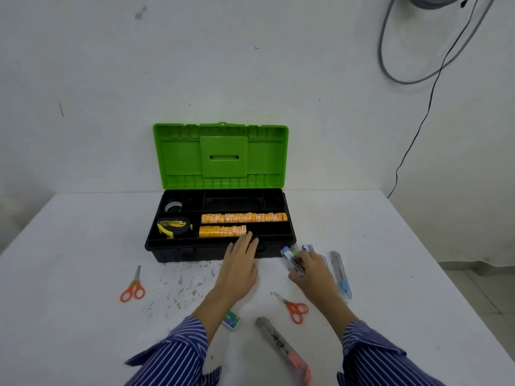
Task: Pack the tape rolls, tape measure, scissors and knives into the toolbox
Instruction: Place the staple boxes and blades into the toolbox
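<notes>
The black toolbox (178, 253) with its green lid (220, 156) up stands at the back of the white table. Its tray holds a yellow-black tape measure (173, 227), a grey tape roll (173, 206) and two rows of small yellow tape rolls (243, 217). My left hand (240, 267) lies flat and open, fingertips on the box's front rim. My right hand (310, 270) grips a bundle of clear-cased utility knives (291, 256) right of the box. Two orange scissors lie on the table, one on the left (133, 288), one in front (294, 309).
Another clear knife with a blue slider (340, 274) lies right of my right hand. A large grey-and-pink cutter (284, 348) lies near the front edge, and a small green-white box (232, 320) sits beside my left forearm. Cables hang on the wall at top right.
</notes>
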